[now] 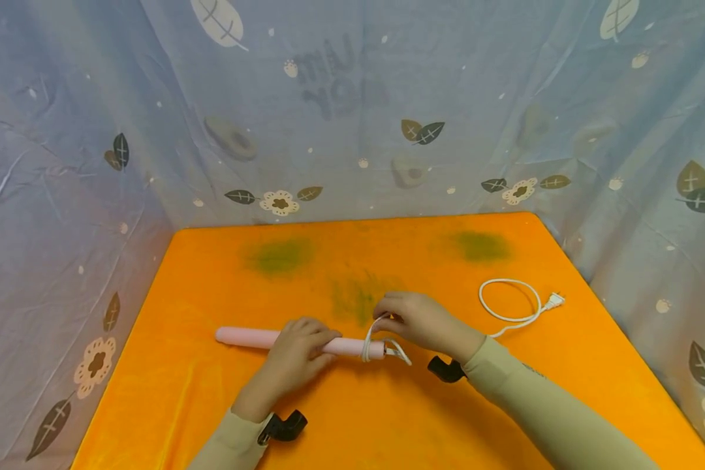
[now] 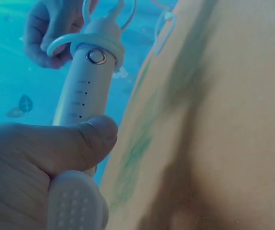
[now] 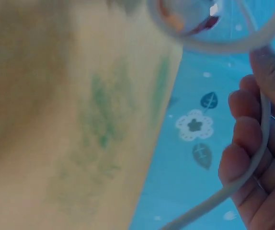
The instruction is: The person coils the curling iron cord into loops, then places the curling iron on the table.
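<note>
A pale pink wand-shaped styling tool (image 1: 252, 337) lies across the orange table (image 1: 211, 405). My left hand (image 1: 296, 356) grips its middle; in the left wrist view my thumb (image 2: 87, 139) presses on the barrel (image 2: 85, 91) below a round button. A white power cord (image 1: 508, 307) is looped around the tool's right end (image 1: 369, 346) and trails right to a plug (image 1: 554, 301). My right hand (image 1: 420, 320) pinches the cord just above that end. In the right wrist view the cord (image 3: 252, 163) runs across my curled fingers (image 3: 247, 158).
Blue leaf-and-flower printed cloth (image 1: 352, 111) walls in the table at the back and both sides. Green smudges (image 1: 279, 256) mark the orange cover. Black wrist mounts (image 1: 283, 427) sit at both sleeves.
</note>
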Available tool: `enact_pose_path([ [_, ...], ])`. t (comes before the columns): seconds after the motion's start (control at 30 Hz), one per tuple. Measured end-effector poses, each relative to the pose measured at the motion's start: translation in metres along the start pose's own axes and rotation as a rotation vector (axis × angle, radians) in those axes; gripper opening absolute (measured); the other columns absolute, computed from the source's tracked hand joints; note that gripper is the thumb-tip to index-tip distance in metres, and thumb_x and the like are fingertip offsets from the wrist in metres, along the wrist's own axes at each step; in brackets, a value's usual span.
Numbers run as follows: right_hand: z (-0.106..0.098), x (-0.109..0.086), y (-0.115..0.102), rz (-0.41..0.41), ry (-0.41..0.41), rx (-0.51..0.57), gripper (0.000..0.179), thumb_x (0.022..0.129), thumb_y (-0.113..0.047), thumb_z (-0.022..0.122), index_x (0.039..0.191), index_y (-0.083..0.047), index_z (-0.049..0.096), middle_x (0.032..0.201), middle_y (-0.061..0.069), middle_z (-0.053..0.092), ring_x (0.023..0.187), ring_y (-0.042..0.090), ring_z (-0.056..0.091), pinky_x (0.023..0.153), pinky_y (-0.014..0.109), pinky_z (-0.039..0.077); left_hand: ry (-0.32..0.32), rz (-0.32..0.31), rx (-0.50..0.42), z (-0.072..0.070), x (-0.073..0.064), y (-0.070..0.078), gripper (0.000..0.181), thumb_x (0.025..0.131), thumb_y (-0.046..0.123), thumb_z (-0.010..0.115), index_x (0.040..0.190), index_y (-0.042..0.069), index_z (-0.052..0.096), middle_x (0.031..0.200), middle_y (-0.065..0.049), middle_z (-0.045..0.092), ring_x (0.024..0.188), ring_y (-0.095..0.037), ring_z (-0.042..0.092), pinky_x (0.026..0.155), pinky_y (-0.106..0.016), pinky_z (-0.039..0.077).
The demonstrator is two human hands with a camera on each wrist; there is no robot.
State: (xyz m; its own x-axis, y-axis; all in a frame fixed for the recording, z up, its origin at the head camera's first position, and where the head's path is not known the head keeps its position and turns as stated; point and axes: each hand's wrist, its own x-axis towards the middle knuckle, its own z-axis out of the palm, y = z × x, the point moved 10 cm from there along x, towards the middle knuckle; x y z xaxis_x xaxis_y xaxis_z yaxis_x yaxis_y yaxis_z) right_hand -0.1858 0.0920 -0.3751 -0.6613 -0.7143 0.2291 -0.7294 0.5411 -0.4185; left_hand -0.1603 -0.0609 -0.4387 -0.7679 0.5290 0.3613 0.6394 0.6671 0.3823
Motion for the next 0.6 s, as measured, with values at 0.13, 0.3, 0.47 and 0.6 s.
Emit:
enact_pose_path([
  [0.13,0.008,-0.002,0.022,0.114,-0.009,0.151,0.010,0.095,-0.033,0.062,0.100,-0.027,0.069,0.093,-0.019,0.060,0.083,-0.001,0.058,0.073,0.023,0.050,0.018,0.008,-0.036,-0.004,-0.001,0.002,0.035,0.081,0.027,0.080,0.114,0.022,0.071,0.106,0.008,0.065,0.104,-0.016,0.053,0.088,-0.041,0.042],
  [0.3,0.022,-0.007,0.039,0.153,0.027,0.259,0.018,0.096,-0.035,0.060,0.103,-0.025,0.073,0.093,-0.012,0.067,0.078,0.005,0.061,0.069,0.025,0.051,0.075,0.003,-0.088,-0.013,-0.002,0.004,0.035,0.080,0.027,0.081,0.114,0.022,0.072,0.107,0.010,0.065,0.104,-0.015,0.054,0.089,-0.041,0.042],
  [0.47,0.038,-0.011,0.042,0.175,0.030,0.301,0.028,0.098,-0.035,0.055,0.104,-0.016,0.075,0.089,-0.003,0.070,0.063,0.007,0.056,0.058,0.025,0.048,0.138,0.007,-0.126,-0.021,-0.001,0.004,0.036,0.078,0.024,0.083,0.112,0.022,0.073,0.106,0.011,0.064,0.103,-0.014,0.054,0.088,-0.042,0.042],
  [0.6,0.051,-0.015,0.040,0.189,0.013,0.274,0.019,0.098,-0.022,0.059,0.109,-0.017,0.073,0.094,-0.006,0.069,0.073,0.005,0.057,0.066,0.025,0.049,0.171,0.007,-0.125,-0.023,0.000,0.002,0.037,0.076,0.024,0.084,0.111,0.020,0.073,0.105,0.010,0.065,0.102,-0.015,0.055,0.087,-0.042,0.042],
])
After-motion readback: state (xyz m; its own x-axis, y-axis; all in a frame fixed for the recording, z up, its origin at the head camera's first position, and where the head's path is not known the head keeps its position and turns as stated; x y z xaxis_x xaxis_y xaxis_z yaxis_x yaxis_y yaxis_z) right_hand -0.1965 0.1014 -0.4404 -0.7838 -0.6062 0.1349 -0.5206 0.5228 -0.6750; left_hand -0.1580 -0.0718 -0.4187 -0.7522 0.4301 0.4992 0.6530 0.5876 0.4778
